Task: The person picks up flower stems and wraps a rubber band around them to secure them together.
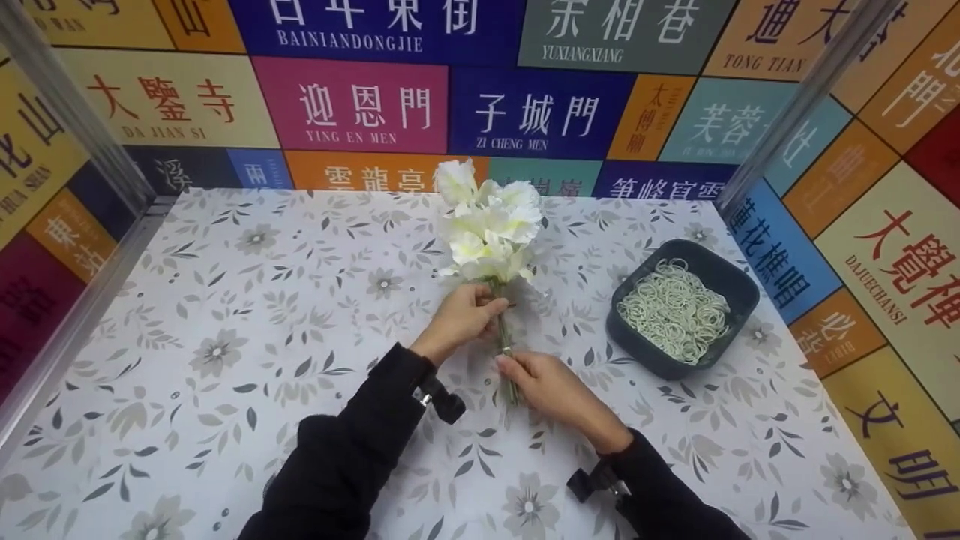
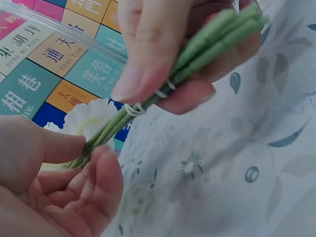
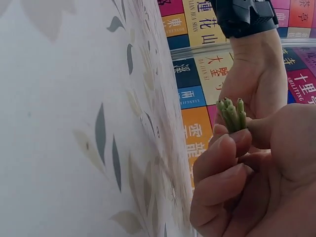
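Observation:
A bunch of white artificial flowers (image 1: 491,221) with pale yellow centres points away from me over the table. Just under the blooms, my left hand (image 1: 466,315) pinches the green stems (image 2: 111,126) between thumb and fingers. Lower down, my right hand (image 1: 551,386) grips the same stems near their cut ends, which poke out past the fingers in the right wrist view. Between the two hands, a pale rubber band (image 2: 134,109) is wrapped round the stems, and another loop shows beside the right thumb in the left wrist view.
To the right stands a dark square container (image 1: 739,289) holding many pale rubber bands (image 1: 673,311). A white cloth with grey flowers and leaves covers the table (image 1: 315,255). Panels with coloured signs (image 1: 352,105) and metal posts enclose the back and sides.

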Tool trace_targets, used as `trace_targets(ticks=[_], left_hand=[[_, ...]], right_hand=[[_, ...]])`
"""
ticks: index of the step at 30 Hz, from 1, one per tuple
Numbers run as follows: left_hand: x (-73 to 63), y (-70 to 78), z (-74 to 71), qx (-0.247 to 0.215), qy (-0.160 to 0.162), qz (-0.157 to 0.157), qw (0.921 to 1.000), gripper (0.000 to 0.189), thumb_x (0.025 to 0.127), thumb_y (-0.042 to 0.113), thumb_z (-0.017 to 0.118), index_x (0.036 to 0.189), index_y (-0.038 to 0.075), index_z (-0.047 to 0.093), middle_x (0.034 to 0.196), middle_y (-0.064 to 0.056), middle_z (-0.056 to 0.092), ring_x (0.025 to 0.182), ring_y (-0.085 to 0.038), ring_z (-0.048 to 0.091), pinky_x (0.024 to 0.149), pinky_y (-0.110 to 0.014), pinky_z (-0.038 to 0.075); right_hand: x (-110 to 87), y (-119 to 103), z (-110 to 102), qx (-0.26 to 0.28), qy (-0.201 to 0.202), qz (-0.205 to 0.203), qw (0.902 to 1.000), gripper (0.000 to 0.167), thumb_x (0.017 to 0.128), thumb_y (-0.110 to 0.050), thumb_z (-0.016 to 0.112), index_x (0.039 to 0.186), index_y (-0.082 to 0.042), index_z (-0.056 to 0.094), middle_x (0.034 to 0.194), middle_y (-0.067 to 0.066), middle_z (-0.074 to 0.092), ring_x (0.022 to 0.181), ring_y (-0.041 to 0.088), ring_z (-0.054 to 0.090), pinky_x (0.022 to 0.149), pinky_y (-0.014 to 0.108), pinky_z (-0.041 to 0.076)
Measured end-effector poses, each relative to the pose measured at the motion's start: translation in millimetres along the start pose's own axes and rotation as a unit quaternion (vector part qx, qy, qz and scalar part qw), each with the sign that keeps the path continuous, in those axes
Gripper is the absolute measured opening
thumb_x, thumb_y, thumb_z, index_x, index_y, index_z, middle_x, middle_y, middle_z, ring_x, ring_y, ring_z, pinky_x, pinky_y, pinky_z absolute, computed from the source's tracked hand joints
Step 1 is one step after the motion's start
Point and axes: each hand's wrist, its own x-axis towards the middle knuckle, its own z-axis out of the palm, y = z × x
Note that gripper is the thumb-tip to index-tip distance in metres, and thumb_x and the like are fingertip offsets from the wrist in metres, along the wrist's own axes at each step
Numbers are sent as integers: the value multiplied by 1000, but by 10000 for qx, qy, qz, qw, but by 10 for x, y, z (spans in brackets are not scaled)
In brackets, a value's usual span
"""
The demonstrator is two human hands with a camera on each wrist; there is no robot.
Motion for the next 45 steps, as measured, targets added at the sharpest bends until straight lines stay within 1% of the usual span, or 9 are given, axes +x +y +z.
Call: trace_targets(ticks=[3, 8, 12, 17, 20, 27, 34, 39, 45], left_hand=[[44, -88, 10, 51, 172, -82, 9998, 16, 97, 15, 66, 101, -1, 69, 72, -2, 61, 61, -14, 60, 66, -35, 61], [72, -209, 7, 255, 369, -87, 9990, 15, 95, 13, 68, 100, -1, 72, 79, -6, 67, 64, -13, 63, 66, -32, 62], [76, -271, 8, 229, 422, -120, 9988, 17, 94, 12, 68, 105, -1, 72, 84, -10, 70, 65, -12, 64, 65, -31, 62], [81, -312, 25, 95, 437, -353, 9984, 24, 94, 12, 69, 114, -1, 69, 89, -11, 71, 64, -12, 65, 63, -30, 62], [89, -328, 33, 34, 455, -446, 9980, 26, 94, 12, 69, 115, -2, 68, 89, -11, 71, 63, -12, 65, 61, -29, 61], [102, -355, 40, -154, 477, -524, 9974, 27, 94, 12, 69, 116, -3, 65, 88, -10, 71, 64, -13, 66, 62, -30, 62], [106, -354, 32, -287, 529, -603, 9964, 30, 93, 10, 69, 120, -3, 63, 94, -12, 71, 65, -14, 67, 61, -28, 61], [111, -359, 29, -511, 570, -724, 9944, 37, 92, 9, 71, 125, -3, 61, 108, -18, 71, 75, -19, 72, 65, -29, 63], [97, -359, 31, -802, 579, -773, 9921, 43, 90, 6, 71, 130, -3, 59, 114, -20, 71, 88, -26, 75, 68, -29, 63]], right_hand=[[-5, 12, -9, -101, -232, 15, 9997, 33, 105, -37, 50, 84, -13, 59, 64, -5, 47, 54, 10, 44, 51, 25, 39], [-18, 56, 17, -551, -689, -157, 9960, 22, 104, -34, 52, 95, -16, 60, 71, -6, 49, 60, 10, 47, 55, 26, 40], [-30, 66, 36, -769, -815, -204, 9935, 24, 102, -32, 56, 116, -14, 62, 90, -1, 68, 78, 15, 62, 72, 34, 53], [-46, 72, 33, -757, -830, -51, 9937, 38, 101, -32, 58, 132, -9, 57, 113, 9, 74, 105, 26, 69, 94, 47, 54], [-50, 72, 29, -696, -823, 25, 9942, 37, 101, -33, 58, 131, -11, 56, 114, 11, 74, 102, 26, 70, 90, 46, 55], [-40, 74, 16, -714, -849, -25, 9938, 39, 101, -34, 57, 134, -13, 52, 100, 7, 73, 74, 15, 61, 69, 35, 51], [-45, 61, 6, -692, -892, -158, 9935, 40, 102, -33, 57, 135, -11, 50, 92, 4, 69, 70, 13, 57, 66, 33, 49], [-52, 69, 2, -736, -928, -365, 9923, 43, 99, -27, 62, 135, -8, 48, 82, 1, 66, 63, 8, 53, 60, 26, 45], [-62, 90, -1, -822, -882, -582, 9910, 49, 95, -22, 67, 136, -5, 46, 78, 0, 65, 61, 6, 51, 57, 23, 44]])
